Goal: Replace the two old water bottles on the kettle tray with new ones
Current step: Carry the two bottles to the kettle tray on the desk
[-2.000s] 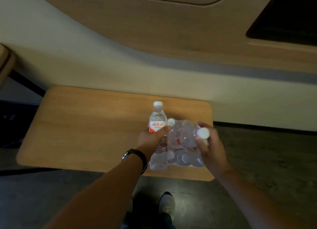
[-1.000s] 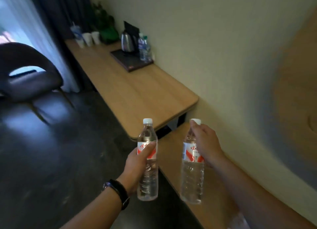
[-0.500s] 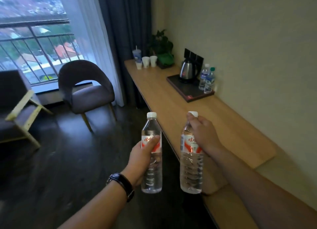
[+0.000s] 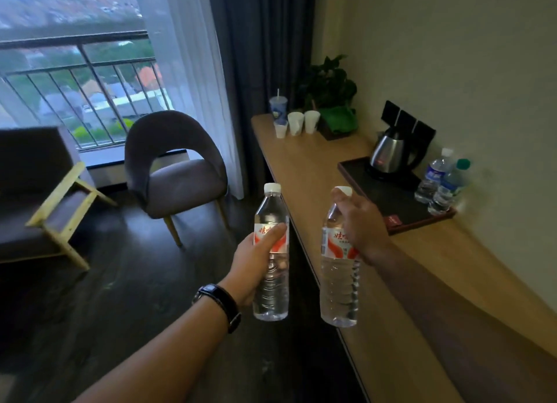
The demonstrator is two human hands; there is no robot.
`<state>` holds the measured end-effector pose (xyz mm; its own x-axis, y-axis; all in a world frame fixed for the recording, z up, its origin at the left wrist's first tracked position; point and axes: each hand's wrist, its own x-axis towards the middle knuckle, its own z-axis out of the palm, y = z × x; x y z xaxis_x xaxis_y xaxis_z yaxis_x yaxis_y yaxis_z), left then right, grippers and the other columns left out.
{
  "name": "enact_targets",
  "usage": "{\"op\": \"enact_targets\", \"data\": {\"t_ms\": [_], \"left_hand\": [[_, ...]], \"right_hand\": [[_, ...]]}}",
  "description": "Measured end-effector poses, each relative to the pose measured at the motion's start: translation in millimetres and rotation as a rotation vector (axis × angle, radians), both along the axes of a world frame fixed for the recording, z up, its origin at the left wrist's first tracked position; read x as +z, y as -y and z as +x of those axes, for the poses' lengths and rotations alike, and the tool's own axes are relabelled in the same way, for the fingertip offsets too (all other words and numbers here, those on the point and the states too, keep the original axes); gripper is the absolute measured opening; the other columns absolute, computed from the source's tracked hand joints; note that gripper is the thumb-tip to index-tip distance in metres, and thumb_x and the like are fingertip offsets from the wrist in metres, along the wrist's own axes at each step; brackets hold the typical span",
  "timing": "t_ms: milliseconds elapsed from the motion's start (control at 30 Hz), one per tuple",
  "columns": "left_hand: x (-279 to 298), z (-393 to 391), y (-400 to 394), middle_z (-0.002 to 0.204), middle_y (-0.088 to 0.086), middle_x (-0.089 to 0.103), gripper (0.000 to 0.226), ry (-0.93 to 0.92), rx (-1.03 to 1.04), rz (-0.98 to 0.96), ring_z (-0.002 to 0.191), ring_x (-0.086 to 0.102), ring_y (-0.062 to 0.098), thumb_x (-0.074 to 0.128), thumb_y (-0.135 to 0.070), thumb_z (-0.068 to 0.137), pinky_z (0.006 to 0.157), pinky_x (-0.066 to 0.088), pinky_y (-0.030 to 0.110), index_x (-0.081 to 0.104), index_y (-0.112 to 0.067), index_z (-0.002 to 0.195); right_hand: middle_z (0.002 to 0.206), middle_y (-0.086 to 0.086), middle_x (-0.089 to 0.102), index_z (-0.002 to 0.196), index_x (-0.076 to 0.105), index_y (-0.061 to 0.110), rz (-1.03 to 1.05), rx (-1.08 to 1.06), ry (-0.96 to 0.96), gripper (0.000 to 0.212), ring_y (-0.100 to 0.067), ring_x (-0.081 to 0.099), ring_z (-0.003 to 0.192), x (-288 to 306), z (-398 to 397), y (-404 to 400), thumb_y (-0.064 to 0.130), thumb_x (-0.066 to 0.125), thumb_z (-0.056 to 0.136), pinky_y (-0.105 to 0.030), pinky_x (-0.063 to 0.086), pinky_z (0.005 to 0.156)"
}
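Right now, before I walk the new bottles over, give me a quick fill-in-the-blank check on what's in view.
1. The left hand holds one new bottle by its ____.
2. The right hand holds the other new bottle near its ____.
3. The two old bottles stand on the tray beside the ____.
4. The old bottle nearer the camera has a ____ cap.

Missing words: label; neck; kettle; green

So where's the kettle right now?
The steel kettle stands at the back of the dark tray on the long wooden counter, right side of the head view, with two old water bottles to its right.
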<state>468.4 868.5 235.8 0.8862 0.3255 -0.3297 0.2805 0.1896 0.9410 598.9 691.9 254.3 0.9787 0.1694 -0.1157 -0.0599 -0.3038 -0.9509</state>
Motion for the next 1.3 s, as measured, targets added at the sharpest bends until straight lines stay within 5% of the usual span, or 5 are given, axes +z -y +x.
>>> {"op": "enact_targets", "data": {"t_ms": [400,667,867,1133,1300], "left_hand": [[-39.0,239.4,-85.7,0.110,0.013,0.074,0.048,-0.016,-0.402,-0.105,0.098,0.072,0.031,0.079,-0.040,0.076,0.085,0.057,0.049,0.064,-0.019,0.117],[-54.2,374.3,-65.3,0.091,-0.003,0.078,0.036,-0.141,-0.785,0.043,0.082,0.076,0.017,0.078,-0.040,0.074,0.068,0.057,0.036,0.066,-0.029,0.106],[-78.4,432.5,-14.3,0.100,-0.014,0.074,0.046,-0.060,-1.061,0.183,0.087,0.070,-0.001,0.081,-0.041,0.067,0.069,0.050,0.022,0.063,-0.041,0.109],[-128.8,486.7,49.9,0.118,-0.007,0.068,0.073,-0.039,-1.309,0.294,0.107,0.065,0.012,0.088,-0.025,0.062,0.087,0.055,0.034,0.055,-0.034,0.126],[-137.6,508.0,70.3,0.119,-0.011,0.064,0.077,-0.008,-1.388,0.317,0.109,0.062,0.009,0.090,-0.020,0.063,0.081,0.052,0.024,0.050,-0.036,0.127]], "right_hand": [[0.064,0.012,0.071,0.072,0.067,0.018,-0.129,-0.346,0.109,0.055,0.003,0.064,0.058,-39.8,149.9,-55.5,0.068,0.048,0.087,-0.025,0.042,0.056],[0.075,0.020,0.070,0.083,0.064,0.034,-0.206,-0.699,0.151,0.045,0.005,0.064,0.068,-64.0,194.7,-30.7,0.077,0.052,0.078,-0.026,0.048,0.062],[0.082,0.009,0.070,0.091,0.058,0.034,-0.175,-0.823,0.176,0.036,0.000,0.065,0.075,-99.2,197.0,1.7,0.069,0.050,0.086,-0.019,0.050,0.062],[0.078,0.012,0.058,0.095,0.053,0.029,-0.051,-0.808,0.250,0.008,0.003,0.055,0.069,-158.5,217.1,35.7,0.033,0.059,0.093,-0.010,0.041,0.060],[0.090,-0.006,0.058,0.097,0.054,0.027,-0.019,-0.825,0.293,0.016,-0.010,0.057,0.079,-172.5,235.5,45.1,0.040,0.059,0.089,-0.025,0.047,0.068]]}}
